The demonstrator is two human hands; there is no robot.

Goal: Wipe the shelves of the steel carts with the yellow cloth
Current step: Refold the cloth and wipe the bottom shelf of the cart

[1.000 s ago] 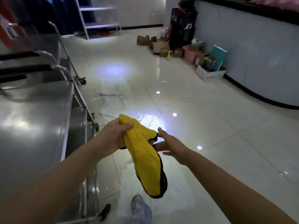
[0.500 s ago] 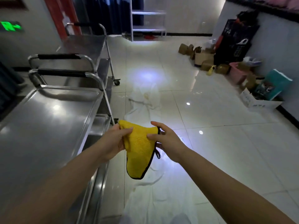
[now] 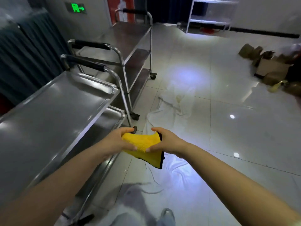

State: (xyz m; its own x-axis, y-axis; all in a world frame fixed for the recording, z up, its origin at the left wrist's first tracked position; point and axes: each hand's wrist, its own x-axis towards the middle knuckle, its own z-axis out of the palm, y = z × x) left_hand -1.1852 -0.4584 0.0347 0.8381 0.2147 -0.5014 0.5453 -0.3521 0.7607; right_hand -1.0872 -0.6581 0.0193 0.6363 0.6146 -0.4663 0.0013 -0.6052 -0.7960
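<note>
Hands pinch the yellow cloth [image 3: 143,144] between them over the floor: left hand [image 3: 118,141] on its near-left end, right hand [image 3: 164,141] on the other. Nearest cart's top shelf [image 3: 53,115] lies at nine o'clock, running toward twelve, closest to the left hand.

A green exit sign [image 3: 75,8] with an arrow on the wall.

Near cart's top shelf [image 3: 53,115] lies bare; its handle [image 3: 86,62] bars the far end
</note>
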